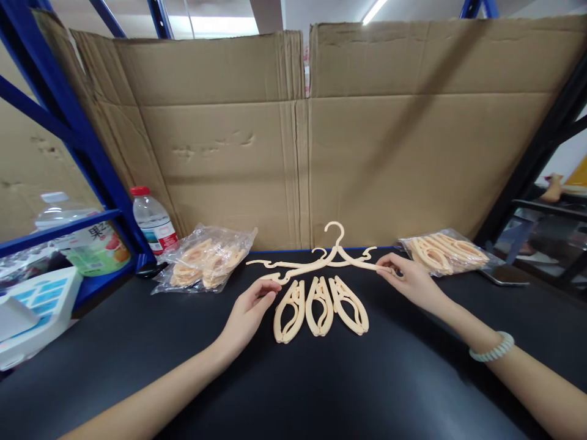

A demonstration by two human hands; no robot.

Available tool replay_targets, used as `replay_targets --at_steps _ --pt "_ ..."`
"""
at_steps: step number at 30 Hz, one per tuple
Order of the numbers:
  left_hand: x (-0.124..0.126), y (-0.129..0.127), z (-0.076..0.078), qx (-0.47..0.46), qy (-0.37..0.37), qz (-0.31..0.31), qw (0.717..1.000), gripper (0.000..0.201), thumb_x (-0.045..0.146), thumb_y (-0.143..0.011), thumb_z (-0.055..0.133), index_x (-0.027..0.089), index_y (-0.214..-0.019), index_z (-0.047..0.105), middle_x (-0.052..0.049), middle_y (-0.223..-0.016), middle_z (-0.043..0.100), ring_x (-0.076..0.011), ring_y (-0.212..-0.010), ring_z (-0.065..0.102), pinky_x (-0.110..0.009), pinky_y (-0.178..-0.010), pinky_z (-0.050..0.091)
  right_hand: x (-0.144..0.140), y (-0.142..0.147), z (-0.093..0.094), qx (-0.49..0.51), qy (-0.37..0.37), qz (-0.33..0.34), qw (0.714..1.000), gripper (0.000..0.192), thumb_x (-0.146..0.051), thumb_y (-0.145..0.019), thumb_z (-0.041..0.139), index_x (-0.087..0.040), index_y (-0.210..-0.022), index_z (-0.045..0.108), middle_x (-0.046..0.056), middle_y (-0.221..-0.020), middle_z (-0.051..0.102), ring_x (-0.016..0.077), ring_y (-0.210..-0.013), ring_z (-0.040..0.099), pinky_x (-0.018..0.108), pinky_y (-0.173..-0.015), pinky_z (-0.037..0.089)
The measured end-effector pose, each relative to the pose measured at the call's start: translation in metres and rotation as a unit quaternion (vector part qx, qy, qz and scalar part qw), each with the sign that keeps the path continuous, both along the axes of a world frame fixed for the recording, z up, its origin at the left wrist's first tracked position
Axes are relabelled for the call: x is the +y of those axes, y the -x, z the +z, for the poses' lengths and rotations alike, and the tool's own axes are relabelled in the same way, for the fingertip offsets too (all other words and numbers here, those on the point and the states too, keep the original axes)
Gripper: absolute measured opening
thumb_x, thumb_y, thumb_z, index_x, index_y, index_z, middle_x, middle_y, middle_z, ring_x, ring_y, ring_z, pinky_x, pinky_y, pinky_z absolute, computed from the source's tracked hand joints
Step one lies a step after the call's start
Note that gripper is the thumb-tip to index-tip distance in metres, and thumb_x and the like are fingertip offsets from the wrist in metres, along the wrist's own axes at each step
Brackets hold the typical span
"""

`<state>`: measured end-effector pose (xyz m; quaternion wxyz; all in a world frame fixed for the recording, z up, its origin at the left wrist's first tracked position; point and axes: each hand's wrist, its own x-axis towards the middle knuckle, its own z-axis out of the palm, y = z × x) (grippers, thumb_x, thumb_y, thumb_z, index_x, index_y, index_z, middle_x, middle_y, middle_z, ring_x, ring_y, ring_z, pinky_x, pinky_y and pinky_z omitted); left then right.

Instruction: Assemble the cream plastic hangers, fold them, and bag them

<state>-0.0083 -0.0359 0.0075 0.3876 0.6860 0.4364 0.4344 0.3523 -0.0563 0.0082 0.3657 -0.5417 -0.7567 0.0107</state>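
Observation:
A cream folding clothes hanger (316,264) is spread wide, its hook pointing up. My left hand (250,305) pinches the end of its left arm, and my right hand (406,278) pinches the end of the right arm. Behind it lies another unfolded hanger (284,264), partly covered by the held one. Three folded hangers rest side by side on the black table just in front: a left one (290,313), a middle one (320,307) and a right one (350,307).
Clear bags of folded hangers lie at the left (204,260) and right (447,252). A phone (504,275) is by the right bag. A red-capped bottle (153,223) stands back left, beside a blue metal frame (77,140). A cardboard wall (220,153) closes the back.

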Motion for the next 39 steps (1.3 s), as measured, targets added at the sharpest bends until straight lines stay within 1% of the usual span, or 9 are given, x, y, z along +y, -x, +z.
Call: replay_targets --at_steps 3,6,9,13,19,24,29,35,39 --pt "0.000 0.000 -0.001 -0.012 0.015 0.001 1.000 0.024 0.036 -0.080 0.056 0.017 -0.093 0.062 -0.008 -0.101 0.067 -0.0239 -0.100 0.062 -0.041 -0.096 0.045 -0.004 -0.001 0.008 0.032 -0.022 -0.010 0.999 0.022 -0.042 -0.091 0.050 -0.021 -0.092 0.057 0.003 -0.078 0.064 0.0178 -0.066 0.059 0.030 -0.059 0.047" --pt "0.000 0.000 -0.003 -0.039 0.032 0.002 0.999 0.035 0.037 -0.079 0.058 0.016 -0.107 0.058 -0.010 -0.110 0.065 -0.0240 -0.102 0.062 -0.043 -0.098 0.044 -0.009 -0.001 0.015 0.058 -0.032 -0.016 0.998 0.027 -0.043 -0.089 0.051 -0.020 -0.100 0.059 0.004 -0.078 0.065 0.0186 -0.066 0.061 0.031 -0.060 0.049" --pt "0.000 -0.001 -0.004 -0.068 0.039 0.017 0.997 0.051 0.038 -0.078 0.059 0.016 -0.123 0.048 -0.013 -0.120 0.061 -0.0233 -0.101 0.062 -0.045 -0.098 0.044 -0.013 0.001 0.019 0.040 -0.031 -0.008 0.999 0.029 -0.043 -0.090 0.050 -0.020 -0.104 0.062 0.005 -0.081 0.067 0.0192 -0.068 0.061 0.031 -0.059 0.049" --pt "-0.002 -0.004 -0.006 -0.070 0.018 0.012 0.997 0.051 0.035 -0.079 0.058 0.020 -0.126 0.044 -0.010 -0.124 0.057 -0.0211 -0.099 0.063 -0.041 -0.095 0.047 -0.017 0.009 0.017 -0.006 -0.010 0.034 0.999 0.025 -0.038 -0.092 0.048 -0.021 -0.100 0.064 0.007 -0.090 0.068 0.0194 -0.074 0.062 0.031 -0.061 0.051" --pt "-0.012 -0.004 -0.003 0.039 -0.065 -0.037 0.996 0.055 0.032 -0.085 0.056 0.022 -0.137 0.041 -0.010 -0.128 0.055 -0.0219 -0.104 0.060 -0.037 -0.092 0.049 -0.024 0.029 0.010 -0.044 0.019 0.093 0.995 0.025 -0.031 -0.094 0.043 -0.021 -0.104 0.064 0.007 -0.087 0.067 0.0185 -0.072 0.062 0.029 -0.057 0.051" --pt "-0.016 -0.002 0.000 0.096 -0.084 -0.037 0.991 0.038 0.033 -0.090 0.051 0.022 -0.126 0.054 -0.006 -0.105 0.067 -0.0197 -0.089 0.064 -0.030 -0.080 0.050 -0.026 0.035 0.008 -0.057 -0.018 0.114 0.992 0.030 -0.024 -0.095 0.038 -0.023 -0.113 0.062 0.008 -0.094 0.066 0.0207 -0.084 0.062 0.034 -0.072 0.053" --pt "-0.012 0.000 -0.003 0.046 -0.050 -0.036 0.997 0.037 0.036 -0.089 0.053 0.021 -0.123 0.056 -0.006 -0.101 0.069 -0.0209 -0.090 0.065 -0.028 -0.077 0.051 -0.025 0.027 0.008 -0.161 -0.093 0.040 0.982 0.024 -0.028 -0.094 0.045 -0.023 -0.106 0.065 0.008 -0.089 0.069 0.0244 -0.082 0.059 0.040 -0.074 0.048" --pt "-0.013 0.000 -0.003 0.056 -0.043 -0.035 0.997 0.037 0.038 -0.089 0.054 0.021 -0.121 0.056 -0.005 -0.099 0.069 -0.0212 -0.090 0.065 -0.030 -0.077 0.051 -0.034 0.030 0.013 -0.250 -0.144 -0.089 0.953 0.029 -0.027 -0.097 0.038 -0.020 -0.100 0.066 0.007 -0.097 0.072 0.0197 -0.067 0.066 0.030 -0.054 0.042" --pt "-0.014 0.000 -0.002 0.057 -0.040 -0.030 0.997 0.037 0.039 -0.089 0.053 0.020 -0.120 0.056 -0.005 -0.095 0.069 -0.0217 -0.091 0.065 -0.031 -0.078 0.051 -0.036 0.034 0.015 -0.296 -0.161 -0.106 0.936 0.028 -0.023 -0.097 0.038 -0.020 -0.096 0.066 0.008 -0.105 0.070 0.0180 -0.065 0.066 0.028 -0.052 0.044"
